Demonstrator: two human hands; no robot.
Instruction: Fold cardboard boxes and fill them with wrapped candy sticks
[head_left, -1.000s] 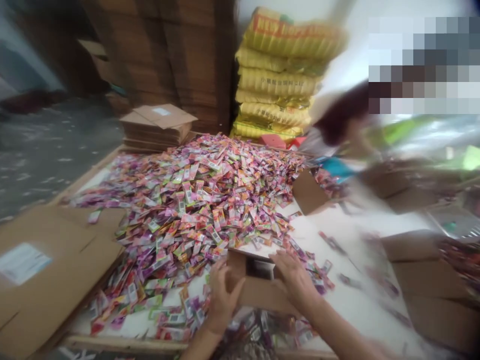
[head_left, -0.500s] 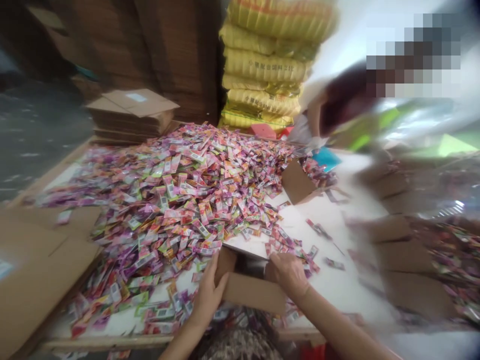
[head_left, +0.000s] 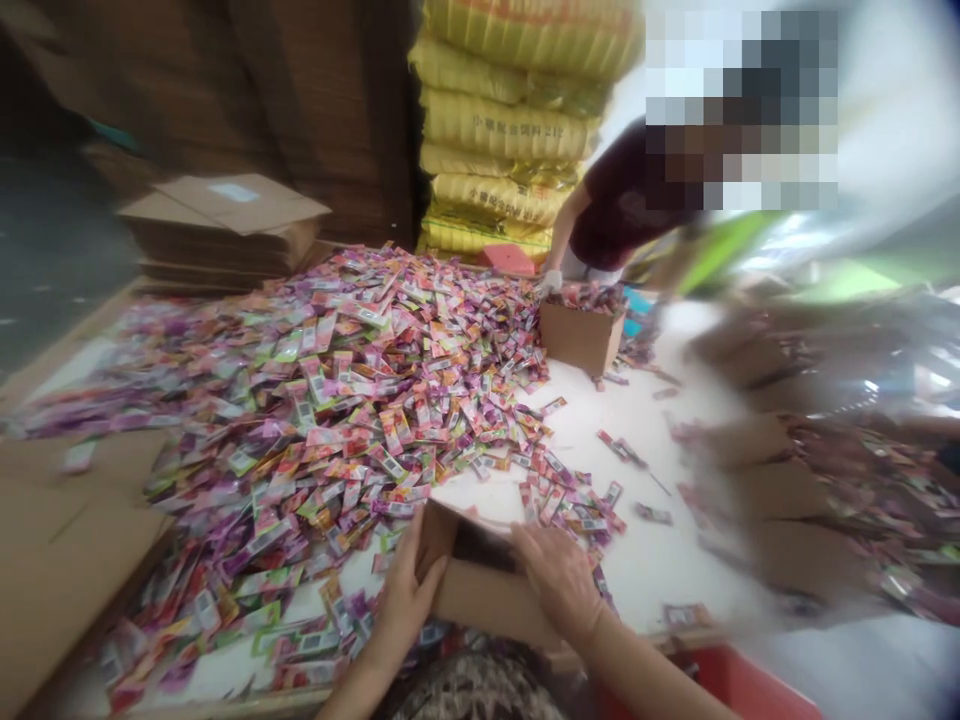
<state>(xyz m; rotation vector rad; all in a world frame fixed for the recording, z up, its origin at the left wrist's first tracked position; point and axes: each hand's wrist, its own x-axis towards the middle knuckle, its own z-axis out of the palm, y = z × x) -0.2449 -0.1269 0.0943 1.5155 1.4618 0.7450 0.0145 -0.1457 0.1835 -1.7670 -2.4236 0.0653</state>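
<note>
— Hands first, head view: holding what?

— Both on the small brown cardboard box at the near edge of the white table top. Left hand pressed flat against the box's left wall, fingers half closed round the corner. Right hand laid palm-down over the right wall, fingers curled on the rim.

— Lie of the box between them?

— Long axis running left to right across the body, dark opening tipped up and away. Sits squarely between the two hands, touching both; neither clearly nearer.

— And beyond the opening?

— Heap of bright pink, purple and green foil sachets, ahead and to the left, its near fringe just beside the far rim. Left hand closer to the thick of it; only loose strays by the right.

— Further off?

— Across the table, a second, filled brown carton with a co-worker's gloved hand at it, well apart. Behind, stacked yellow woven sacks and flattened cardboard sheets.
</note>
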